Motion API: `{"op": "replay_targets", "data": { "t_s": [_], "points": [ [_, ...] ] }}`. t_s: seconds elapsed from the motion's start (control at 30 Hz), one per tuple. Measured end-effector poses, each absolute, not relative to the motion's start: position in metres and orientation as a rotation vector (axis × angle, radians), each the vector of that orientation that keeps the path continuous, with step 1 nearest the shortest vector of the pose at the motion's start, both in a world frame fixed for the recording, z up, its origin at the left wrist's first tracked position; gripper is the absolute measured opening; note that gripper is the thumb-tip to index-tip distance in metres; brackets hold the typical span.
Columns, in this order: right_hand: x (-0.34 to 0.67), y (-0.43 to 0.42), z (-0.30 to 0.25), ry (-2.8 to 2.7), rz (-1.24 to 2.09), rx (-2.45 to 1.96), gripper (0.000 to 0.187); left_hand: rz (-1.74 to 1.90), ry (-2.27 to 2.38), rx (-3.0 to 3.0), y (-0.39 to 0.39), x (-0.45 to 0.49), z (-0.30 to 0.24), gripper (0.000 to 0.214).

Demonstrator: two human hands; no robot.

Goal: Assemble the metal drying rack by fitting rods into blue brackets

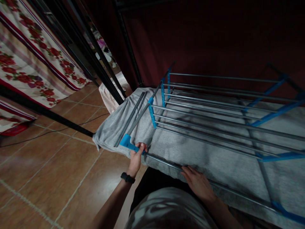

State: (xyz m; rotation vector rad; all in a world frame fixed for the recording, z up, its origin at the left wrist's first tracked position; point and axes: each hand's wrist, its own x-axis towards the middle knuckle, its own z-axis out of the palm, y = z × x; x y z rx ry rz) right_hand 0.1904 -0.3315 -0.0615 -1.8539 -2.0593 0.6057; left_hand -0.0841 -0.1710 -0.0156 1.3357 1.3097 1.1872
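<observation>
A shoe-rack-like frame of grey metal tubes point(205, 117) and blue plastic brackets point(152, 116) lies on a grey blanket. My left hand point(137, 157) is closed round the end of a blue plastic connector point(128, 142) at the frame's near left corner, where the front metal tube point(164, 161) meets it. My right hand point(199, 183) lies over that same tube further right, its fingers stretched out along it; the thumb is hidden. A black band sits on my left wrist. Another blue bracket point(289, 214) shows at the tube's right end.
Loose grey tubes point(130, 119) lie on the grey blanket point(107, 130) left of the frame. Black metal posts point(88, 54) rise at the left, and a dark red cloth point(202, 41) hangs behind. A floral curtain point(40, 51) and a cable point(54, 131) are over the tiled floor.
</observation>
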Motion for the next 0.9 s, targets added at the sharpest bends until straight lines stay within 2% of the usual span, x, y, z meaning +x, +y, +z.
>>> {"op": "replay_targets", "data": {
  "t_s": [0.9],
  "points": [
    [0.1932,-0.3352,-0.0628,-2.115,0.538,-1.921,0.042,1.208,1.32,1.311,-0.1755,-0.0783,-0.0169,0.041]
  ]
}}
